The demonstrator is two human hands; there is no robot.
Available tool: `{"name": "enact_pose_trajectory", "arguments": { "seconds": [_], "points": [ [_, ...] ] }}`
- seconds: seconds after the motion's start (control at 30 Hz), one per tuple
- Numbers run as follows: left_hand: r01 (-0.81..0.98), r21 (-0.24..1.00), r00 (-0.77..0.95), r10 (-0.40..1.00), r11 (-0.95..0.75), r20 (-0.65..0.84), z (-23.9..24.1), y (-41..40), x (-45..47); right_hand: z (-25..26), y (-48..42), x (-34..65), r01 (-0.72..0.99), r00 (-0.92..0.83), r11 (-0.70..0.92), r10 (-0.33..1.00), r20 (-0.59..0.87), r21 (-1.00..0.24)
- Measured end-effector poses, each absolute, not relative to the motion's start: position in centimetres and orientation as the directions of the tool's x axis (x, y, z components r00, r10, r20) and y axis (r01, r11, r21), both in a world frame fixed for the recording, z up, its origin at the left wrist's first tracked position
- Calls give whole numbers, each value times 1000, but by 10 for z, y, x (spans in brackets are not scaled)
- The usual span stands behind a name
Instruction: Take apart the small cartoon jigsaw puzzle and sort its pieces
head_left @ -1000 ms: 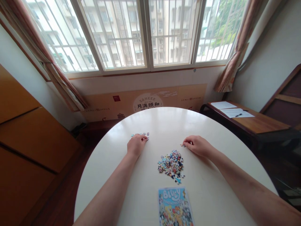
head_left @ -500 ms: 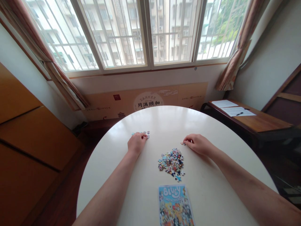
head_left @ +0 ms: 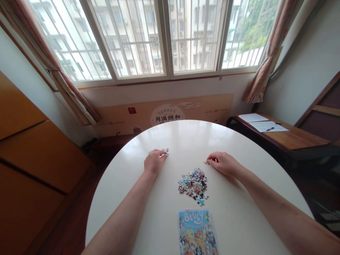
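My left hand (head_left: 154,163) rests at the far left of the table, its fingers closed over a jigsaw piece in a small group of puzzle pieces (head_left: 167,151). The hand hides part of that group. Across from it, my right hand (head_left: 223,163) pinches at a few small puzzle pieces (head_left: 206,163) lying on the tabletop. Between my forearms lies a loose heap of mixed jigsaw pieces (head_left: 193,184). Nearer to me is a blue picture card (head_left: 198,232) marked "BLUEY", crowded with cartoon figures.
All of this is on a round white table (head_left: 114,198). A wooden side table (head_left: 302,138) at the right carries papers (head_left: 268,126) and a pen. Behind stand a printed cardboard panel (head_left: 143,118) and a barred window. Wooden cabinets (head_left: 39,156) are at the left.
The fingers of my left hand have shifted slightly at the pieces. My right hand stays nearly in place, and the heap and card look unchanged.
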State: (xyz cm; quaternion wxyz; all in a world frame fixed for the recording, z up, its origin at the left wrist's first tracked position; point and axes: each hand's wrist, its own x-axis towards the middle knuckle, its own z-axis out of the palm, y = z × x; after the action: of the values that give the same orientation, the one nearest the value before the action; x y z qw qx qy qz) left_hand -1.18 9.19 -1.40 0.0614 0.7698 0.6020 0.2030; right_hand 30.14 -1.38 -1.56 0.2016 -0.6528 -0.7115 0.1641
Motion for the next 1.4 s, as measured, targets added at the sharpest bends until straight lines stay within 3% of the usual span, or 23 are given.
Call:
{"name": "enact_pose_trajectory", "arguments": {
  "seconds": [1.4],
  "points": [
    [918, 331, 148, 963, -219, 226, -16, 97, -9, -16, -13, 303, 872, -69, 99, 994, 80, -480]
  ]
}}
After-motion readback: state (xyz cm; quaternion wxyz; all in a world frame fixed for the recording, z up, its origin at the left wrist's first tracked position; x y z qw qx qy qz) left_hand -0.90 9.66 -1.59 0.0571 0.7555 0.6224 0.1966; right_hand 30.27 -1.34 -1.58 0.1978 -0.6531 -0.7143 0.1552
